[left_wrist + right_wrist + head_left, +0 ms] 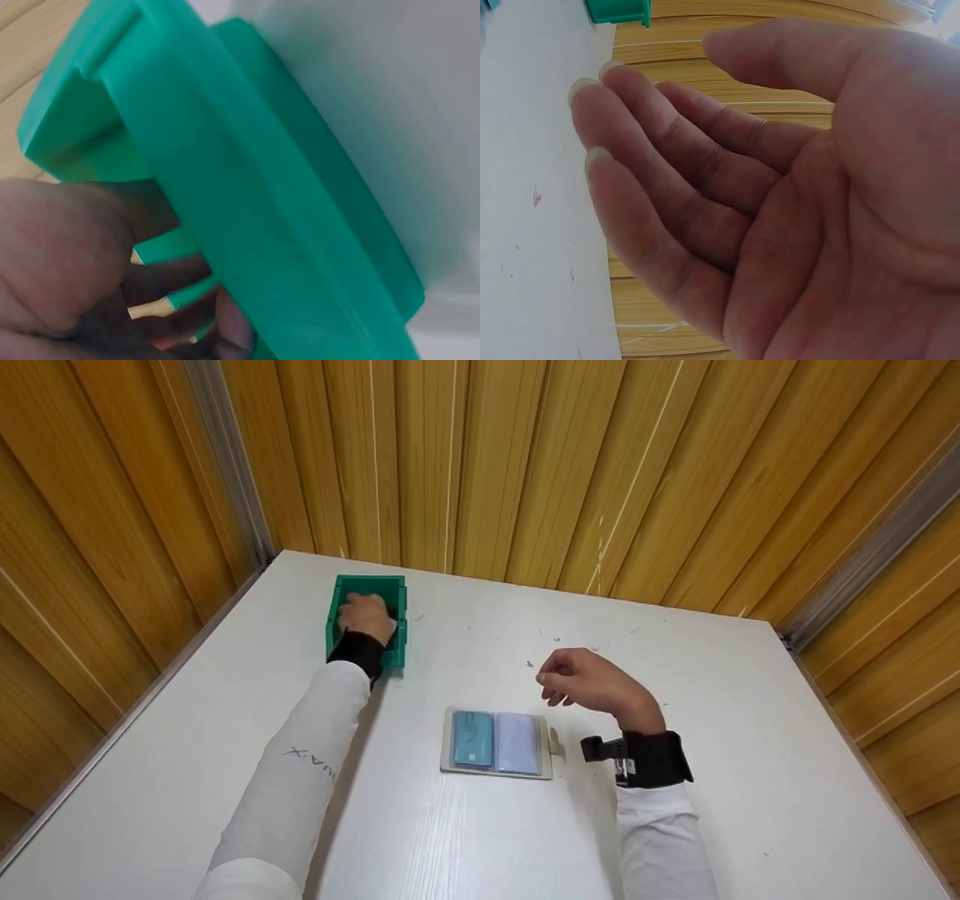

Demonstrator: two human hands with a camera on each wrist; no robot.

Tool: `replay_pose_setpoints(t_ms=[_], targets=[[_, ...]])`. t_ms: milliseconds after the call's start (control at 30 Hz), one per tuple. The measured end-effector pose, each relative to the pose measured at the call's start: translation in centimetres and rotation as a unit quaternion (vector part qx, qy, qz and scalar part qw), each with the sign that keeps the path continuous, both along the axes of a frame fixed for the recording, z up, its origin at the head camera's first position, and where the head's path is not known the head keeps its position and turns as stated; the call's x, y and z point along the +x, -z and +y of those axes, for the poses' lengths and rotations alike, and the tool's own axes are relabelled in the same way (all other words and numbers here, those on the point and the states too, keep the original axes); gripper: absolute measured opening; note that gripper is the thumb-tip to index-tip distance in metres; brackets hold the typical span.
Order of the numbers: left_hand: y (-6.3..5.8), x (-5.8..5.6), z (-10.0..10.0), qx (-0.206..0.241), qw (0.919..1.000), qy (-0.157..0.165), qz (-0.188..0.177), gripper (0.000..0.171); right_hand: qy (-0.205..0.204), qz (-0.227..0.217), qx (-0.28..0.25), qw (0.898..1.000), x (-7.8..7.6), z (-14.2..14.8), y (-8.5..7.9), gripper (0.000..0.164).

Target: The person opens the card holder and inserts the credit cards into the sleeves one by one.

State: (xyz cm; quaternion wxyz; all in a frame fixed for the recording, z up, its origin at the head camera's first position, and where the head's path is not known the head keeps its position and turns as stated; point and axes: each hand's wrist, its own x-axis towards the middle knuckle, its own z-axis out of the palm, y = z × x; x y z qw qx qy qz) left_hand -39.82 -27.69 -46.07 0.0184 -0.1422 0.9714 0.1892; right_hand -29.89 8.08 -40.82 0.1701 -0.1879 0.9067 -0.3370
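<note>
My left hand [366, 616] reaches down into a green plastic bin [331, 639] at the back left of the table. In the left wrist view its fingers [171, 279] are bent behind the wall of the bin [225, 172], which hides the fingertips; I cannot tell whether they grip anything. My right hand [596, 682] is held above the table at the right, holding nothing. The right wrist view shows its palm, with loosely bent fingers [645, 225] and the thumb apart from them. Below and left of it lies an opened card holder [448, 735] with a blue card [472, 739] in its left sleeve.
The card holder's right side has a pale translucent sleeve [517, 744] and a small clasp strap [556, 741] at its edge. Wood-patterned panels [495, 465] stand behind and beside the white table [405, 840]. Small dark specks dot the tabletop.
</note>
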Motion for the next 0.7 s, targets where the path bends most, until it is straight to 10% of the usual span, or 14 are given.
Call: replay_pose_setpoints(t_ms=[267,700], targets=[[0.4,-0.1,1.0,-0.019,0.9991,-0.001,0.038,0.031,-0.008,0.003,0.003,1.000,-0.1,0.4,0.1,0.029],[-0.3,1.5,-0.6,0.163,0.9773,-0.021,0.133,0.036,-0.007,-0.025,-0.003,1.000,-0.2,-0.3,0.3,0.029]])
